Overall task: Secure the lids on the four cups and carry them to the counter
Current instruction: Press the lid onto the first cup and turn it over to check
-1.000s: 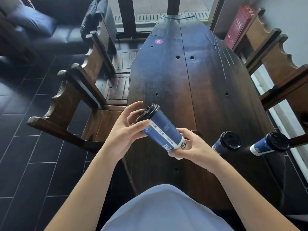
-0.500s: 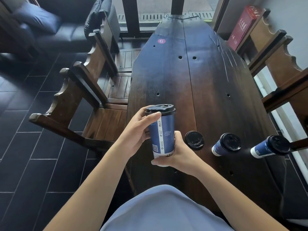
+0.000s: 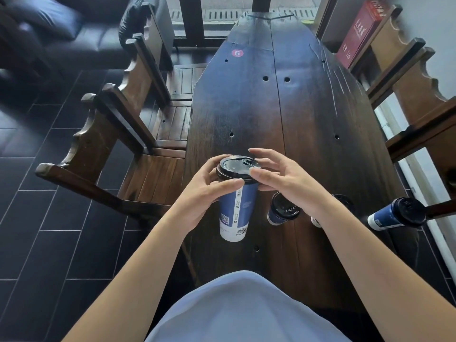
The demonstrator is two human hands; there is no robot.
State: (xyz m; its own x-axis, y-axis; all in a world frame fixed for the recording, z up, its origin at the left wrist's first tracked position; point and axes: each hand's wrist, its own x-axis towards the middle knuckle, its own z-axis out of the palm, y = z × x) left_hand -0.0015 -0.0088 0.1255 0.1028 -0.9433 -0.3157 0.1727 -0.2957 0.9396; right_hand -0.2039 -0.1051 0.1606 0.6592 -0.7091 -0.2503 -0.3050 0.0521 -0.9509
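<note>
A tall blue-and-white paper cup [image 3: 236,213] with a black lid [image 3: 238,167] is held upright above the near end of the dark wooden table [image 3: 271,114]. My left hand [image 3: 206,193] grips the cup just under the lid. My right hand [image 3: 283,180] rests its thumb and fingertips on the lid's right rim, fingers spread. Three more lidded blue cups stand on the table to the right: one [image 3: 281,209] just behind my right wrist, one [image 3: 341,199] mostly hidden by that wrist, one [image 3: 397,213] near the right edge.
Wooden chairs [image 3: 103,134] line the table's left side, and more wooden chairs [image 3: 419,95] stand on the right. A red box [image 3: 357,33] leans at the far right. A dark sofa [image 3: 61,38] stands at the far left on black floor tiles [image 3: 49,218].
The cup went from tilted to upright. My right hand left the cup's base and moved up onto the lid. The left hand kept its grip under the lid.
</note>
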